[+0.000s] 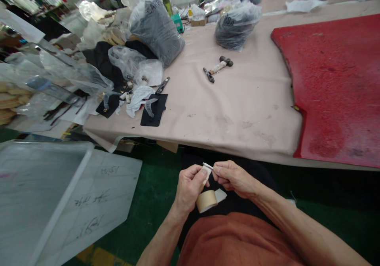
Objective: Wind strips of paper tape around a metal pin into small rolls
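My left hand (pixel 190 187) is closed around a small roll of tan paper tape (pixel 207 201), held low in front of my lap. A short white strip (pixel 207 172) runs up from the roll between both hands. My right hand (pixel 233 177) pinches the top end of that strip with thumb and forefinger. Both hands sit below the front edge of the beige work table (pixel 237 111).
On the table lie a small hammer (pixel 221 64), a dark tool (pixel 208 75), black cut pieces (pixel 154 109), scissors (pixel 162 85) and bagged dark material (pixel 157 30). A red board (pixel 335 84) covers the right side. Clear plastic sheets (pixel 59 194) with writing lie at lower left.
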Available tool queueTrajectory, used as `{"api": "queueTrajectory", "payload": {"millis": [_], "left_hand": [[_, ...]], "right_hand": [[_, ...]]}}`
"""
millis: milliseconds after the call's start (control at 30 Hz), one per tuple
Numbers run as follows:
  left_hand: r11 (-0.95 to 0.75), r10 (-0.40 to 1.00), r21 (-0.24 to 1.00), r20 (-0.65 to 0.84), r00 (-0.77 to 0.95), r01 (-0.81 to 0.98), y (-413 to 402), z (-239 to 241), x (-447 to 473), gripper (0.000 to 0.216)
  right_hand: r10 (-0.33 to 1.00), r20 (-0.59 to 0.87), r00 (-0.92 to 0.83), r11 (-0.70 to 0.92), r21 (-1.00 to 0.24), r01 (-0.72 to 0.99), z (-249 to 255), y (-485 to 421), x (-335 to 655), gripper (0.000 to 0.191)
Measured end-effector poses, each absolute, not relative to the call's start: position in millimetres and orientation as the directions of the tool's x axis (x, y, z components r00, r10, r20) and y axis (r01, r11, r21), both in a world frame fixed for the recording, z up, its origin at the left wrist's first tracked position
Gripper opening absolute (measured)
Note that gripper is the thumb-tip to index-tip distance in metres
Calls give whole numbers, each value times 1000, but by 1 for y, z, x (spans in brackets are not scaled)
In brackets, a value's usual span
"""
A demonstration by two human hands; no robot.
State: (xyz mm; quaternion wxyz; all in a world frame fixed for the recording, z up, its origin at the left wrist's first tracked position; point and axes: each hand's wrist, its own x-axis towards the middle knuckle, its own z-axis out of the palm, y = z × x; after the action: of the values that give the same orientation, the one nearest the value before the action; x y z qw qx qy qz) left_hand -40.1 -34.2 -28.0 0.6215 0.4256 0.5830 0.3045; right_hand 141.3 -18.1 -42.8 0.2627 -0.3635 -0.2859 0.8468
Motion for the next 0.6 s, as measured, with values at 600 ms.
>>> {"api": "queueTrajectory", "payload": {"millis": [600], "left_hand": [[421,902,896,-430,38,142,-36,-23,-35,31]], "right_hand": [[833,-402,-382,-466,-881,-89,-51,-22,132,45]]}}
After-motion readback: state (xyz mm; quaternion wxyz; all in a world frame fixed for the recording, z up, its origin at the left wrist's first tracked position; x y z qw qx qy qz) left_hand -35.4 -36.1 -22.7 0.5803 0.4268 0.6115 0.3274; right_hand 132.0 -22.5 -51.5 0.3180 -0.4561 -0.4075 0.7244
